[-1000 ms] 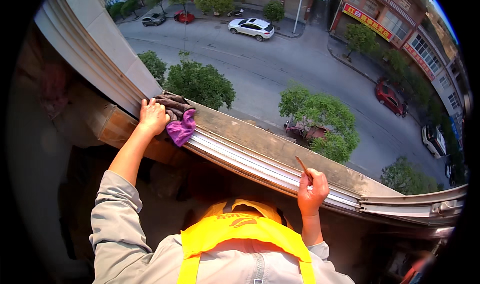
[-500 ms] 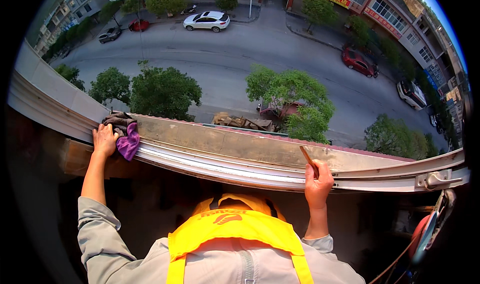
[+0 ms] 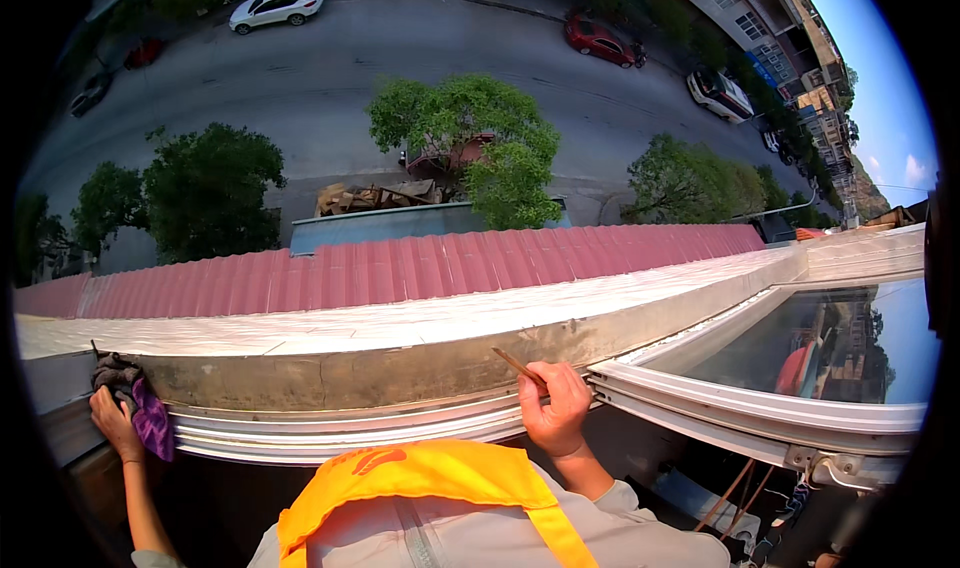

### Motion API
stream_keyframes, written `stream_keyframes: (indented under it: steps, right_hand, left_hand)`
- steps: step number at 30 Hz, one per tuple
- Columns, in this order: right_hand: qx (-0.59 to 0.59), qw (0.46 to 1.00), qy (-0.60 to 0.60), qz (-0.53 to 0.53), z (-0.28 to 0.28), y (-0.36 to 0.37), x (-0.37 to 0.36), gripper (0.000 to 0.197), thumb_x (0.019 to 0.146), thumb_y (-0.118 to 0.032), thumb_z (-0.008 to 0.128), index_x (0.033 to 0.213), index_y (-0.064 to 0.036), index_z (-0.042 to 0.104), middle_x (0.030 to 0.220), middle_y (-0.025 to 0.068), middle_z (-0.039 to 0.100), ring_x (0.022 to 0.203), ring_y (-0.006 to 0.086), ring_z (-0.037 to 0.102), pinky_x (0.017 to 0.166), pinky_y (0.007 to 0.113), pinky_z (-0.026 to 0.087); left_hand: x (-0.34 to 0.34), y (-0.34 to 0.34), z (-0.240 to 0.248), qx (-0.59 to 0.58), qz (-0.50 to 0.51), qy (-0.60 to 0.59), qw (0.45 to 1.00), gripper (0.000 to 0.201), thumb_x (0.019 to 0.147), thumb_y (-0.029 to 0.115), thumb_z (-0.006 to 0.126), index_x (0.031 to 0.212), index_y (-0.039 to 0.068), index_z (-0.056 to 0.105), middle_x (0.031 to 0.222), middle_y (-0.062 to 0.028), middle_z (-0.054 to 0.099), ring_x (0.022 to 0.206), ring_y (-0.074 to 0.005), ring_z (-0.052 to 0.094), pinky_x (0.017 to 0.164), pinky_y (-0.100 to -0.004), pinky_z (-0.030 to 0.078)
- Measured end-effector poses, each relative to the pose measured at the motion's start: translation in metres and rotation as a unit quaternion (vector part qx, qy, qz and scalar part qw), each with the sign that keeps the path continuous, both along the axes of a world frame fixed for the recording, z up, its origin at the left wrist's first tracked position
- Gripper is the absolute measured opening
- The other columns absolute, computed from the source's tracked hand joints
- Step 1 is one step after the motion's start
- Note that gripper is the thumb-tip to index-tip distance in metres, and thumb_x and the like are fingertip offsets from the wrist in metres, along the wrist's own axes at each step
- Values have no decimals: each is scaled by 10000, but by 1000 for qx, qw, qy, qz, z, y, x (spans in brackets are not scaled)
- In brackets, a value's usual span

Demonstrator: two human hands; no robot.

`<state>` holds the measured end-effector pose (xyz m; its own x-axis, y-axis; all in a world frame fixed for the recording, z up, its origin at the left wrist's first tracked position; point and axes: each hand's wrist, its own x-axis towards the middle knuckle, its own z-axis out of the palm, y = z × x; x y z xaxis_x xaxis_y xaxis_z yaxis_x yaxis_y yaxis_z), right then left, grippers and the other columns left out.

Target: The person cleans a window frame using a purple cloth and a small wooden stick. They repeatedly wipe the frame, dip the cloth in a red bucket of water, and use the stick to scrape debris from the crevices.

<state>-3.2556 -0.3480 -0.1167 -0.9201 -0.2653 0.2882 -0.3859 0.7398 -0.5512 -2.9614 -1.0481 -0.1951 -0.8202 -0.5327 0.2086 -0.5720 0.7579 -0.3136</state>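
At the far left, my left hand [image 3: 115,423] is closed on a bunched rag, its dark grey part [image 3: 117,372] on the window frame and its purple part [image 3: 153,420] hanging down; whether this is one cloth or two I cannot tell. My right hand [image 3: 558,408] grips a thin brown stick [image 3: 514,364], which looks wooden and points up and left over the sill. Between the hands runs a white sliding-window track [image 3: 345,426] with several grooves. Beyond it lies the stained concrete sill [image 3: 330,376]. My right fist is just above the track, beside the window sash.
A glazed white-framed sash [image 3: 720,405] stands to the right, with a metal latch [image 3: 800,458] below. Outside are a pale ledge [image 3: 400,328], a red corrugated roof [image 3: 400,273], trees [image 3: 215,183] and a street far below. A yellow apron [image 3: 410,478] covers my chest.
My view has turned right and tilted, bringing the red roof and the glazed sash into sight. Both hands keep their hold on the rag and the stick.
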Motion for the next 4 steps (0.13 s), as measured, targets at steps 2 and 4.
stream_keyframes:
  steps: [2,4]
  right_hand:
    - [14,1000,-21,7,3,-3,-2,204,772,-45,729,954,-39,637,774,119,631,673,330,608,599,393,479]
    - [23,999,-45,9,3,1,-4,220,763,-67,741,960,-55,645,811,120,657,690,336,616,626,378,500]
  left_hand:
    - [26,-28,-19,14,1,7,1000,582,827,76,611,1384,-17,471,1356,-204,516,1296,-362,452,1065,-455,350]
    - [50,-63,-24,61,-68,56,994,629,796,67,650,1396,-4,472,1362,-208,512,1290,-379,456,1117,-453,314]
